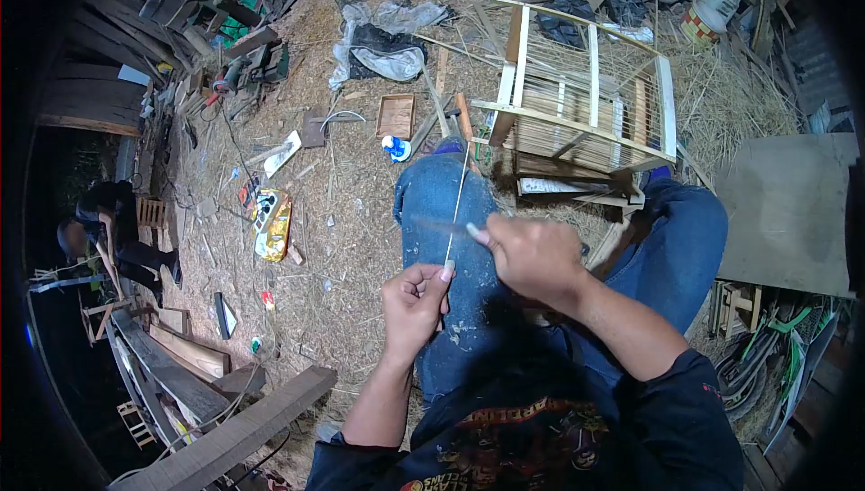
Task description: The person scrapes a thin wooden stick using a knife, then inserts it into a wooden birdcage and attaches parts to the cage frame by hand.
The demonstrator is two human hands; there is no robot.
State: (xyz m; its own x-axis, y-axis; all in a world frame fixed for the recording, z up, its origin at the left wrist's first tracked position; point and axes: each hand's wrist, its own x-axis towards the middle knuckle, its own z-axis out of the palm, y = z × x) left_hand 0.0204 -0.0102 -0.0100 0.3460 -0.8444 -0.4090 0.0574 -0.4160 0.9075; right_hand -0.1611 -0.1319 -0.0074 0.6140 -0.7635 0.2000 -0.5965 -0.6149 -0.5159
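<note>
My left hand point(416, 304) pinches the lower end of a thin bamboo stick point(461, 186) between thumb and fingers. The stick slants up across the knee of my jeans point(441, 189) toward my foot. Closed around a knife is my right hand point(539, 259), just right of the stick. The knife's blade point(437, 224) points left across the stick and is smeared by motion; its handle is mostly hidden in my fist. Beyond my knees stands a wooden cage point(592, 72) with many thin bars, tilted on its side.
A small wooden tray point(395, 116), a blue-and-white bottle point(395, 149) and a yellow bag point(273, 230) lie on the shaving-covered floor. A long wooden beam point(239, 428) crosses the lower left. Another person point(117, 221) bends over at far left. A flat board point(793, 212) lies right.
</note>
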